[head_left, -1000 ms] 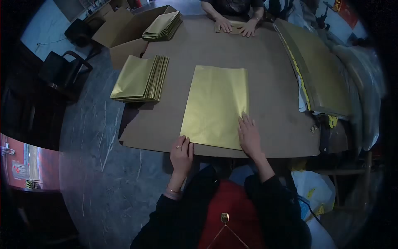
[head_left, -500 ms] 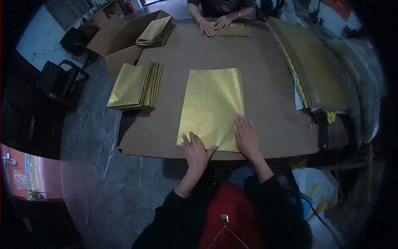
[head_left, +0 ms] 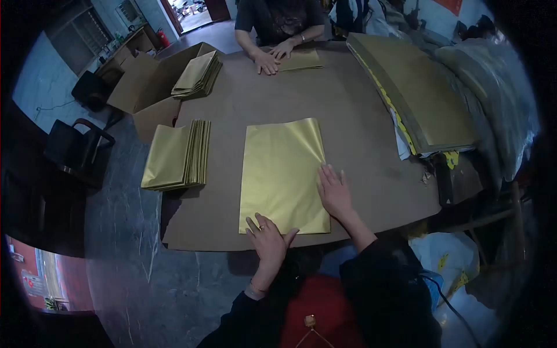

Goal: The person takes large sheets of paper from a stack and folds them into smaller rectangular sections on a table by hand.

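Note:
A gold sheet [head_left: 282,174], seemingly folded, lies flat on the brown cardboard table cover [head_left: 371,191] in front of me. My left hand [head_left: 268,240] rests on its lower left part, fingers spread, with a ring on one finger. On the sheet's right edge lies my right hand [head_left: 335,194], palm down with fingers stretched out. Neither hand grips anything. To the left stands a pile of folded gold sheets [head_left: 177,156].
An open cardboard box [head_left: 145,93] stands at the back left beside another gold pile [head_left: 197,72]. Across the table a co-worker's hands [head_left: 272,58] press on a gold piece [head_left: 301,60]. A tall stack of large sheets [head_left: 415,93] occupies the right side.
The view has tilted up and shifted. My left hand has moved from the sheet's lower left corner onto its surface, its fingers spreading. The co-worker's hands have come closer together.

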Motion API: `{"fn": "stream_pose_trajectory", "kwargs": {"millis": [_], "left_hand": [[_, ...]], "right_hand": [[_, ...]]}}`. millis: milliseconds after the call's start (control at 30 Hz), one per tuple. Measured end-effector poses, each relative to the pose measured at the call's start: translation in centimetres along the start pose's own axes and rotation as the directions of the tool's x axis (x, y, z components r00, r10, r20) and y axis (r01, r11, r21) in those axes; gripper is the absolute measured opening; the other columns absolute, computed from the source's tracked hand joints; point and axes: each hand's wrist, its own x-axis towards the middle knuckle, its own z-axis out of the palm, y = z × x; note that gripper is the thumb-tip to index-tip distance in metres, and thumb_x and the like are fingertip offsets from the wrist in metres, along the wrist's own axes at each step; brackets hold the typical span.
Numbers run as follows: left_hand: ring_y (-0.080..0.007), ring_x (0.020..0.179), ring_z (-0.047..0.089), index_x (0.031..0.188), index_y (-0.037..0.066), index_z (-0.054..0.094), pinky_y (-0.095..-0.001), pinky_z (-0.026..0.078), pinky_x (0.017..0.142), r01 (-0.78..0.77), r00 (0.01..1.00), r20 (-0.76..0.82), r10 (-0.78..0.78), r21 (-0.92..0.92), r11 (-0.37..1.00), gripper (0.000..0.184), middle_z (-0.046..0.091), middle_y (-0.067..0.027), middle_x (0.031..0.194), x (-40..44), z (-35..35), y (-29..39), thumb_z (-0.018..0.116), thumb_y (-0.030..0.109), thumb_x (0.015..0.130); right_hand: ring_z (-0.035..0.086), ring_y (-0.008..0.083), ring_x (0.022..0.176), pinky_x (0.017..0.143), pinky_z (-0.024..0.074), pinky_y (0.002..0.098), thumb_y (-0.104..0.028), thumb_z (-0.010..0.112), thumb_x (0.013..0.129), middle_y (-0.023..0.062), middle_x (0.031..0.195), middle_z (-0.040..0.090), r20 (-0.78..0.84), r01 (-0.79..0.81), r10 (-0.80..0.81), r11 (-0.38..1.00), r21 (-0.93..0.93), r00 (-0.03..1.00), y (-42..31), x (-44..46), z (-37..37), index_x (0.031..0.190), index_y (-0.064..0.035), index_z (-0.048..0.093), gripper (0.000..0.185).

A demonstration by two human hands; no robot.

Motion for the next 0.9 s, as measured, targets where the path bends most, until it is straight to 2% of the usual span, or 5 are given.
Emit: {"fn": "stream_pose_trajectory", "kwargs": {"millis": [200,633,700,767,900], "left_hand": [[-0.0495,0.128,0.025,0.125,-0.014,0.041,-0.0569,0.028,0.102,0.036,0.995,0.091,-0.038,0.024,0.999,0.098,0.032,-0.0284,0.137,-0.1,-0.4,0.2,0.046,0.071,0.077],[-0.0487,0.127,0.027,0.124,-0.014,0.042,-0.0563,0.028,0.102,0.040,0.994,0.096,-0.042,0.026,0.999,0.096,0.036,-0.0276,0.134,-0.1,-1.0,0.3,0.050,0.068,0.076],[-0.0486,0.127,0.028,0.123,-0.015,0.042,-0.0565,0.028,0.102,0.033,0.997,0.068,-0.034,0.016,0.999,0.096,0.035,-0.0277,0.134,-0.1,-0.6,0.2,0.050,0.068,0.076],[-0.0487,0.127,0.027,0.123,-0.015,0.042,-0.0567,0.028,0.102,0.041,0.996,0.074,-0.042,0.011,0.999,0.097,0.035,-0.0278,0.135,0.1,-0.3,0.2,0.050,0.069,0.075],[-0.0484,0.127,0.027,0.125,-0.014,0.041,-0.0566,0.028,0.102,0.068,0.993,0.101,-0.068,0.005,0.998,0.099,0.034,-0.0278,0.135,0.1,-0.3,0.2,0.050,0.071,0.074]], "right_hand": [[0.027,0.0230,0.135,0.110,0.0172,0.0495,-0.030,0.036,0.096,0.0095,0.146,0.029,0.031,-0.048,0.049,0.998,-0.038,0.998,0.9,2.9,0.3,0.137,-0.0024,0.033,0.050],[0.027,0.0226,0.135,0.111,0.0165,0.0489,-0.032,0.034,0.096,0.0098,0.144,0.034,-0.035,-0.014,0.013,0.999,-0.041,0.999,4.3,9.0,2.4,0.138,-0.0046,0.034,0.050],[0.027,0.0226,0.135,0.111,0.0167,0.0488,-0.032,0.032,0.096,0.0095,0.144,0.032,-0.025,-0.040,0.040,0.999,0.023,0.999,4.4,10.1,2.3,0.138,-0.0049,0.033,0.050],[0.023,0.0212,0.137,0.111,0.0140,0.0488,-0.032,0.029,0.096,0.0076,0.148,0.025,0.100,-0.062,0.068,0.996,-0.063,0.993,4.9,11.3,2.2,0.140,-0.0049,0.028,0.051],[0.022,0.0207,0.137,0.111,0.0147,0.0487,-0.032,0.028,0.096,0.0064,0.148,0.026,0.065,-0.066,0.066,0.998,0.005,0.996,5.9,12.8,2.8,0.140,-0.0053,0.028,0.051]]}}
